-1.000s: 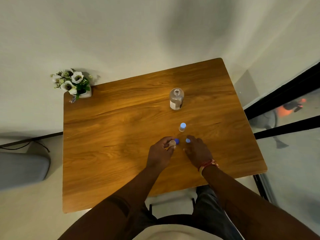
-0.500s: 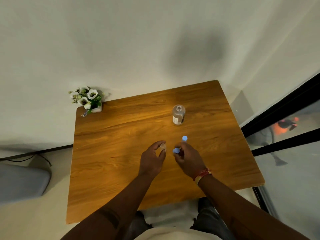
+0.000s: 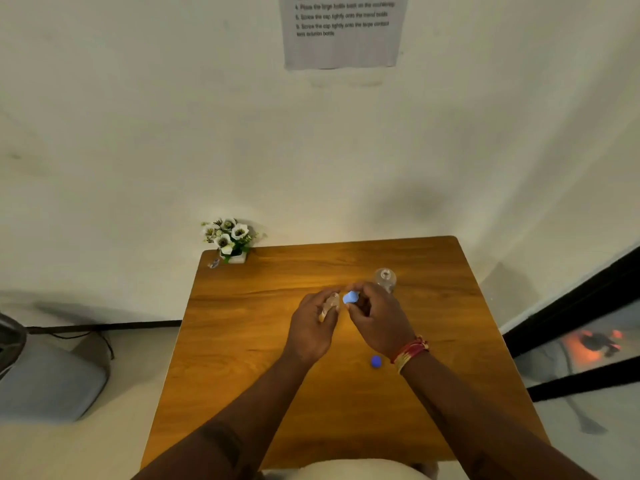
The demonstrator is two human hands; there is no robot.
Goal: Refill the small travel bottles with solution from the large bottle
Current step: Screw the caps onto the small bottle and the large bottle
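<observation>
Now a small travel bottle (image 3: 328,305) is held lifted at frame centre in the left hand (image 3: 311,327), its blue cap (image 3: 350,297) newly pinched by the right hand (image 3: 377,317); uncapping seems underway, with the large bottle (image 3: 385,278) just behind on the desk (image 3: 242,341).

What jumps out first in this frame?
The two hands meeting over the middle of the wooden table: the left hand grips a small clear travel bottle, the right hand pinches a light blue cap beside it. Behind them stands the large bottle, uncapped.
</observation>
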